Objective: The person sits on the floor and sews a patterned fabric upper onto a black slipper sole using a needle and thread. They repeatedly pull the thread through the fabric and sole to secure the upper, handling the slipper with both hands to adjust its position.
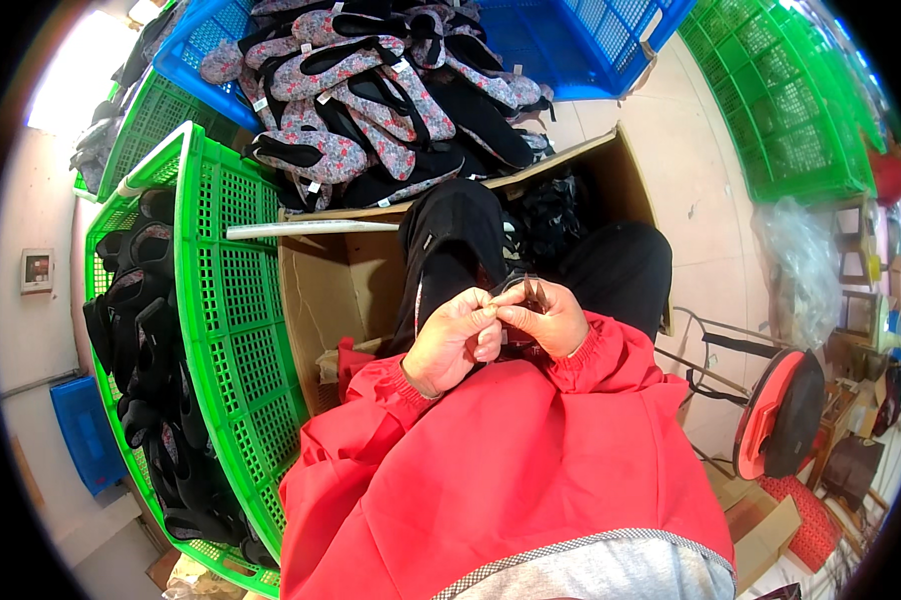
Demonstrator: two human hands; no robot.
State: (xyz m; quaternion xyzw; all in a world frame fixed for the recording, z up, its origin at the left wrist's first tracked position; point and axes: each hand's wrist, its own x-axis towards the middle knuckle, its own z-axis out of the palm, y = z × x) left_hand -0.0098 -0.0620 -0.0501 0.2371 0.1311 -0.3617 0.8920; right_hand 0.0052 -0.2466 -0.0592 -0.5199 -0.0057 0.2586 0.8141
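My hands meet above my lap, fingertips touching. My left hand (453, 340) is closed in a pinch, and whatever sits between thumb and forefinger is too small to make out. In my right hand (553, 322) is a pair of dark thread snips (537, 292), its pointed blades showing by the fingers. The right thumb and forefinger also press together against the left fingertips. Beyond my knees lies a heap of floral slippers (336, 100) with black linings and small white tags, partly in a blue crate (561, 50).
An open cardboard box (346, 290) stands at my knees, with a white board (311, 229) across its edge. On the left, a green crate (236, 290) holds dark slippers (146, 300). To the right are another green crate (771, 110) and a folding stool (771, 410).
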